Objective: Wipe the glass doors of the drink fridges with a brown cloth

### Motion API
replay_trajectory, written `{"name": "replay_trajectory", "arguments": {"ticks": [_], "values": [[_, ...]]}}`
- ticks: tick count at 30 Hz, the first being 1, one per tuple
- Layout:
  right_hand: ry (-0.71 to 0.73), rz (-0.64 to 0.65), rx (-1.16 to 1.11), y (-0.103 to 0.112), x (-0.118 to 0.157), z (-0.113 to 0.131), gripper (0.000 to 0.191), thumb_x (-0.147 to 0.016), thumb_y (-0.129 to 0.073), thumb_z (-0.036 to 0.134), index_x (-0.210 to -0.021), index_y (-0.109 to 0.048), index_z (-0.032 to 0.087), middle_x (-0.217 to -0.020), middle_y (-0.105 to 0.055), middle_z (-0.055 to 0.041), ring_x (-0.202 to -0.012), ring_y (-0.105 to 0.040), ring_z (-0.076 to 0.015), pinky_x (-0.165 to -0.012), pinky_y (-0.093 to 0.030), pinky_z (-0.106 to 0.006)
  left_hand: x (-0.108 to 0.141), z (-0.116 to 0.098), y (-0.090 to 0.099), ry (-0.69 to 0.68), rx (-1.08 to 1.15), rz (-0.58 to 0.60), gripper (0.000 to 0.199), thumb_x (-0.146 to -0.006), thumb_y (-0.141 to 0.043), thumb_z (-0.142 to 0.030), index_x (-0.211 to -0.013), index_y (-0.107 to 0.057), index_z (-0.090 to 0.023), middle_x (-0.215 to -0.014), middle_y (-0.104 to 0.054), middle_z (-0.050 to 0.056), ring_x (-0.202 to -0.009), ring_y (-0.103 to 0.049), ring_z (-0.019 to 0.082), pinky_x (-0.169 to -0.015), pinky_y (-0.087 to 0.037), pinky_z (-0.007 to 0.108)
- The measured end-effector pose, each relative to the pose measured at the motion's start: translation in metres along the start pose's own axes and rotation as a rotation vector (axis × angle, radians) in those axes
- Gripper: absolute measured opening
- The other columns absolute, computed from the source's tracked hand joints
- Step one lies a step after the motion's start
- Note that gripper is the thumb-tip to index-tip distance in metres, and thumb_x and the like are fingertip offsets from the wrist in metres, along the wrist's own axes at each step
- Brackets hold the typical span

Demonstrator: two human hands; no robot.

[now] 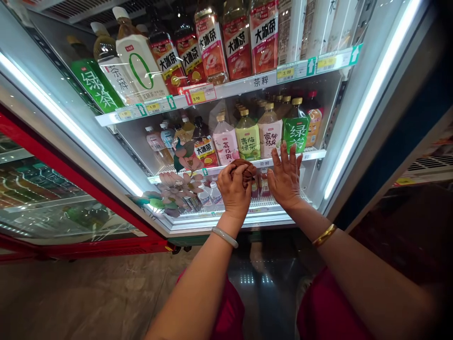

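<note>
My left hand (234, 189), with a pale bangle at the wrist, is closed on a crumpled brown cloth (252, 171). The cloth appears to be against the glass front of a lit drinks cooler. To its right, my right hand (285, 180) is spread flat toward the same glass, fingers pointing up, holding nothing. A gold bracelet (324, 235) circles that wrist. Behind the hands stands a row of bottles, among them a pink-labelled bottle (225, 141), a yellow-green one (247, 137) and a green one (296, 128).
Larger bottles (237, 45) fill the upper shelf above a price strip (198, 94). A flower decal (182, 186) marks the glass at lower left. A red-framed cooler (106, 248) stands to the left. Below lies the tiled floor (88, 297).
</note>
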State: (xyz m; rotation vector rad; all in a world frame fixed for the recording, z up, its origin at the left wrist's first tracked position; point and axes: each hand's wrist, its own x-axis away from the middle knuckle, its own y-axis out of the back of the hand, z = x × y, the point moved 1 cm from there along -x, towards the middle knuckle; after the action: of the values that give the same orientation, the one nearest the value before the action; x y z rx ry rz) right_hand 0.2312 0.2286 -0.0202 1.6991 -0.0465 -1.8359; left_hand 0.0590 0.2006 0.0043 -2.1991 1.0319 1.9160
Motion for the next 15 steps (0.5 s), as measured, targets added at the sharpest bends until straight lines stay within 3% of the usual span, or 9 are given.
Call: {"name": "replay_trajectory", "arguments": {"ticks": [4,9,11,15], "values": [[0.081,-0.015,-0.099,0.01,0.0,0.01,0.073,-0.104,-0.046,0.032,-0.166,-0.009,0.034,-0.175,0.003,0.0,-0.161,0.012,-0.0324,-0.127,-0.01,-0.07,0.006,-0.006,-0.003,0.035,0.036,0.082,0.045,-0.081,-0.072,-0.014,-0.124,-0.069,-0.027,-0.129,-0.057,0.01,-0.125,-0.051,0.029,-0.112,-0.041,0.045],[0.448,0.194,-0.374,0.017,0.004,0.031,0.07,-0.104,-0.048,0.044,-0.165,-0.019,0.029,-0.172,-0.022,-0.0079,-0.16,-0.019,-0.0257,-0.131,-0.024,-0.055,0.001,-0.001,0.005,0.142,0.115,0.086,0.036,-0.086,-0.069,-0.019,-0.121,-0.068,-0.026,-0.128,-0.056,0.009,-0.122,-0.053,0.027,-0.111,-0.042,0.044],[0.467,0.267,-0.46,0.017,0.004,0.038,0.072,-0.103,-0.047,0.052,-0.165,-0.023,0.026,-0.17,-0.029,-0.009,-0.16,-0.019,-0.0253,-0.13,-0.028,-0.053,-0.001,0.003,0.009,0.211,0.17,0.085,0.032,-0.087,-0.068,-0.021,-0.119,-0.067,-0.026,-0.127,-0.056,0.009,-0.123,-0.053,0.026,-0.113,-0.042,0.044],[0.388,0.325,-0.559,0.016,-0.001,0.052,0.094,-0.093,-0.048,0.074,-0.166,-0.016,0.024,-0.171,-0.026,-0.0107,-0.161,-0.015,-0.0277,-0.129,-0.028,-0.054,-0.001,0.004,0.018,0.355,0.351,0.135,0.034,-0.092,-0.061,-0.028,-0.126,-0.061,-0.026,-0.13,-0.058,0.009,-0.125,-0.057,0.022,-0.11,-0.048,0.039]]}}
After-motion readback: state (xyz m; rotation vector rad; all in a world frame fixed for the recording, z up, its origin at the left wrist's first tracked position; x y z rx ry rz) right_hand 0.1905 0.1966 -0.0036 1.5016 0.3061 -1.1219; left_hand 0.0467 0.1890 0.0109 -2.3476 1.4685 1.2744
